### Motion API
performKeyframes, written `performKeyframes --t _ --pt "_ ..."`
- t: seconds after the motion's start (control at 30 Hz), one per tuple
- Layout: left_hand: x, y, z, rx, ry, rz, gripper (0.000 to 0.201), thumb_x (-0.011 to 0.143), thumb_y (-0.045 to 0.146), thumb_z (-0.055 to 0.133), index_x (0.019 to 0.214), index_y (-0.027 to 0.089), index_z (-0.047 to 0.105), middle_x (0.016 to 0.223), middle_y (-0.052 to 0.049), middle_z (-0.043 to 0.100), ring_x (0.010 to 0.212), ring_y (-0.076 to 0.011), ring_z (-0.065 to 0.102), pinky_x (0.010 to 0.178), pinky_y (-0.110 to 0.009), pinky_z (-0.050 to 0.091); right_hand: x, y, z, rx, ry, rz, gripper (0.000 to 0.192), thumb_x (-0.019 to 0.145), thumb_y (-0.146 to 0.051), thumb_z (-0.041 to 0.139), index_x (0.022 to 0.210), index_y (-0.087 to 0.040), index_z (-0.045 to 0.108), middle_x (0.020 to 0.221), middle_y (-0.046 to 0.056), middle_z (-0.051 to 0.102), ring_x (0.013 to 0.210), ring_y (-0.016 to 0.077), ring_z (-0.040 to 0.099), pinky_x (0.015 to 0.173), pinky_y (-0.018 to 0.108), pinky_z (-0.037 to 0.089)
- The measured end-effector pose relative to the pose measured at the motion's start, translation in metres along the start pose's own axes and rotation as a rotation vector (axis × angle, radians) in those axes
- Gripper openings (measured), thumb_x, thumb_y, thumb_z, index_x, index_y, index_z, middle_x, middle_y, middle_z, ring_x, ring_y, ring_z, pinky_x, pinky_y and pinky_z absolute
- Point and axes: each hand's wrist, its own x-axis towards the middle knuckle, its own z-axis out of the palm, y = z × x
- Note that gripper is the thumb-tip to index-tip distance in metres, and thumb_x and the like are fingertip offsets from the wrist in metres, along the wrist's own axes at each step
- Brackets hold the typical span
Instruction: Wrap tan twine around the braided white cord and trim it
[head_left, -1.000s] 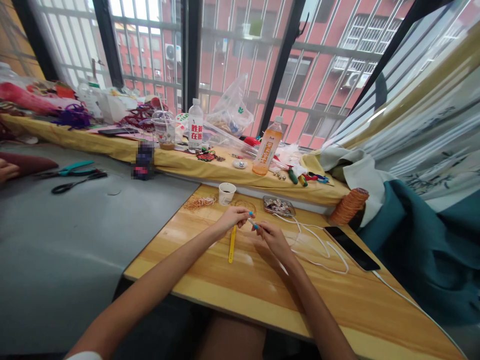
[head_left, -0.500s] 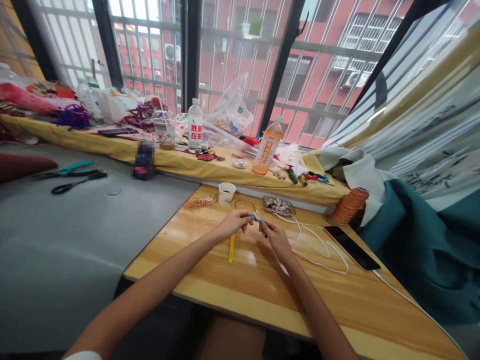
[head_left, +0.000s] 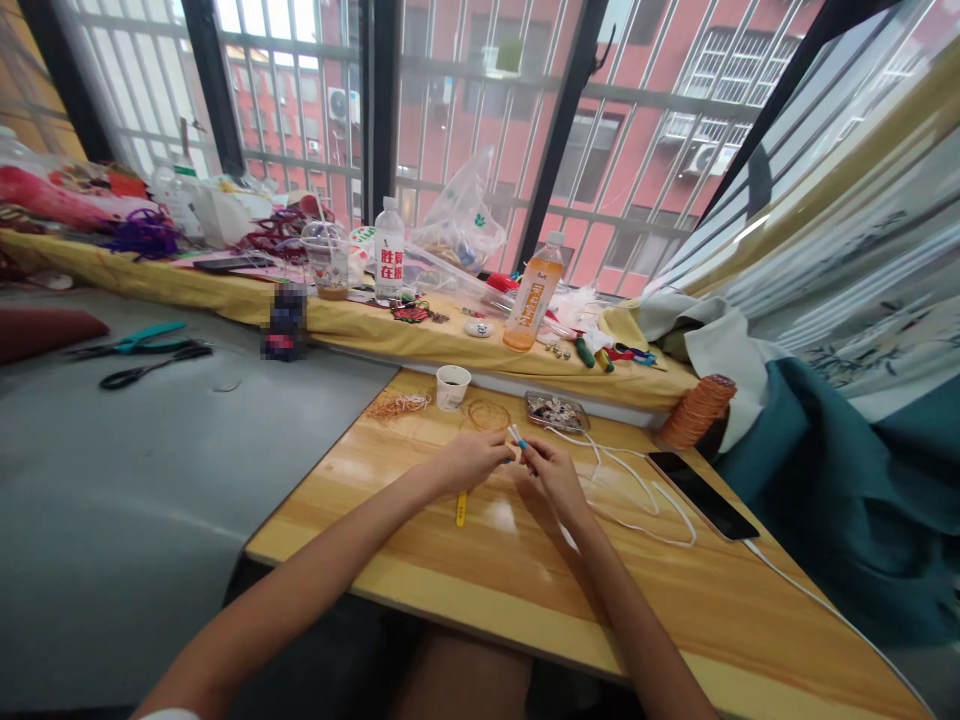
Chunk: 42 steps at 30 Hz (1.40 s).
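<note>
Over the wooden table, my right hand (head_left: 553, 468) pinches a white cord (head_left: 514, 434), with two short pale ends standing up from the fingertips. Right beside it, my left hand (head_left: 474, 460) has its fingers curled and pressed together at the cord; what exactly lies in them is hidden. A long loose length of white cord (head_left: 651, 490) trails on the table to the right. Partly under my left hand lies a yellow stick (head_left: 461, 508). Just beyond the hands rests a loop of thin brown cord (head_left: 487, 414).
A paper cup (head_left: 453, 388), a thread bundle (head_left: 399, 405) and a tray of small parts (head_left: 557, 412) line the table's back. To the right are a phone (head_left: 703, 495) and an orange thread spool (head_left: 699, 411). An orange drink bottle (head_left: 534, 295) stands on the sill. Scissors (head_left: 154, 366) and pliers (head_left: 135, 340) lie left.
My left hand has turned and dropped slightly, its fingertips moving lower by the cord and covering more of the yellow stick. My right hand keeps its pinch nearly in place.
</note>
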Motion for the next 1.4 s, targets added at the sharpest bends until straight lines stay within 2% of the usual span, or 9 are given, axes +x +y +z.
performKeyframes --t 0.1,0.27,0.6,0.73,0.87,0.97,1.1,1.23,1.4 --pt "-0.003 0.0 -0.005 0.206 -0.01 0.132 0.022 0.081 0.014 0.038 0.095 0.017 0.055 0.089 -0.005 0.055 0.083 -0.0156 0.049 0.067 -0.024 0.039 -0.003 0.001 0.003 -0.258 0.0 -0.105 0.019 0.072 -0.025 0.045 0.068 -0.016 0.061 0.06 0.001 0.056 0.057 0.0131 0.047 0.055 0.024 0.033" --pt "-0.003 -0.002 -0.01 0.243 0.092 0.094 0.02 0.083 0.014 0.036 0.09 0.015 0.055 0.083 -0.005 0.054 0.081 -0.0146 0.047 0.07 -0.024 0.038 -0.004 0.003 0.005 -0.441 -0.104 -0.293 0.022 0.074 -0.012 0.039 0.072 -0.016 0.061 0.074 0.005 0.062 0.07 0.0152 0.053 0.065 0.025 0.037" --pt "0.003 -0.011 -0.004 -0.132 0.16 -0.079 0.016 0.077 0.018 0.048 0.078 0.016 0.064 0.079 -0.004 0.057 0.077 -0.0127 0.05 0.068 -0.022 0.039 -0.008 0.0 -0.001 -0.531 -0.276 -0.455 0.016 0.07 -0.01 0.046 0.074 -0.016 0.061 0.071 0.003 0.057 0.064 0.0118 0.05 0.06 0.021 0.037" --pt "0.007 -0.013 -0.006 -0.332 0.059 -0.198 0.019 0.075 0.01 0.045 0.077 0.013 0.064 0.074 -0.003 0.061 0.073 -0.0115 0.053 0.066 -0.02 0.039 -0.009 -0.009 -0.002 -0.418 -0.244 -0.421 0.02 0.076 -0.017 0.041 0.078 -0.016 0.062 0.066 0.002 0.055 0.06 0.0114 0.049 0.057 0.021 0.037" --pt "0.006 -0.007 -0.006 -0.435 0.004 -0.295 0.023 0.078 0.012 0.04 0.076 0.012 0.063 0.066 0.0 0.061 0.063 -0.0093 0.053 0.057 -0.017 0.038 -0.009 -0.016 -0.003 -0.359 -0.075 -0.329 0.023 0.08 -0.023 0.04 0.074 -0.016 0.06 0.06 0.001 0.052 0.053 0.0108 0.047 0.052 0.021 0.036" --pt "0.003 0.0 -0.002 -0.292 0.024 -0.238 0.023 0.081 0.016 0.038 0.086 0.014 0.061 0.071 -0.001 0.061 0.065 -0.0097 0.054 0.059 -0.018 0.038 -0.009 -0.015 -0.003 -0.403 0.068 -0.302 0.023 0.08 -0.025 0.04 0.071 -0.016 0.059 0.06 0.001 0.052 0.054 0.0119 0.048 0.053 0.022 0.036" --pt "-0.002 0.007 0.002 0.149 -0.003 0.057 0.019 0.082 0.019 0.039 0.086 0.015 0.058 0.077 -0.004 0.059 0.072 -0.0141 0.053 0.064 -0.024 0.038 -0.008 -0.006 0.001 -0.525 0.124 -0.306 0.022 0.08 -0.022 0.04 0.071 -0.016 0.058 0.065 0.003 0.056 0.061 0.0142 0.051 0.058 0.023 0.037" --pt "-0.004 0.007 -0.002 0.37 -0.022 0.235 0.015 0.081 0.018 0.04 0.084 0.014 0.054 0.079 -0.005 0.055 0.075 -0.0148 0.051 0.065 -0.025 0.037 -0.007 0.004 0.004 -0.678 0.056 -0.309 0.022 0.08 -0.016 0.039 0.071 -0.016 0.059 0.068 0.005 0.057 0.066 0.0151 0.051 0.062 0.024 0.037" --pt "-0.004 -0.003 -0.014 0.382 0.036 0.166 0.014 0.08 0.016 0.043 0.088 0.016 0.055 0.082 -0.004 0.055 0.078 -0.0152 0.049 0.065 -0.026 0.035 -0.008 0.006 0.006 -0.708 -0.16 -0.393 0.021 0.076 -0.008 0.04 0.077 -0.016 0.06 0.072 0.004 0.055 0.066 0.0126 0.049 0.062 0.022 0.037"
